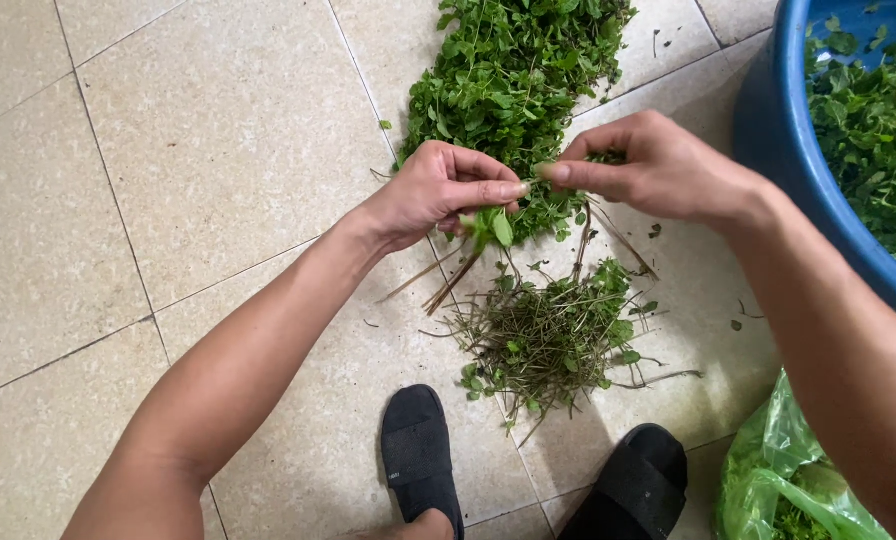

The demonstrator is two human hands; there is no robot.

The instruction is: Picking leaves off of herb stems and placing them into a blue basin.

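**Herb sprig pinched between both hands over the floor**

A thin herb sprig is held above the tiled floor, between the leafy pile and the stem heap; the left hand is closed around its stem end, thumb pressed to forefinger, with a few leaves and bare stalks hanging out below the fist; the right hand is pinched shut at the tip, thumb and forefinger meeting just beside the left thumb, on what looks like the sprig's top, though the exact grip is partly hidden.

Handling, judged: very light; soft and limp; leaves easily bruised or torn; stems thin, likely snapped with little force; best taken at the stem, not the leaves.

Around: a pile of green herbs is laid on the floor just beyond the hands; a heap of stripped stems is directly below them; a blue tub with more greens is at the right, near the right forearm; a green plastic bag is at lower right; two black slippers are near the stem heap.

Nothing is seen between the hands and the piles; the tub wall is close to the right arm.
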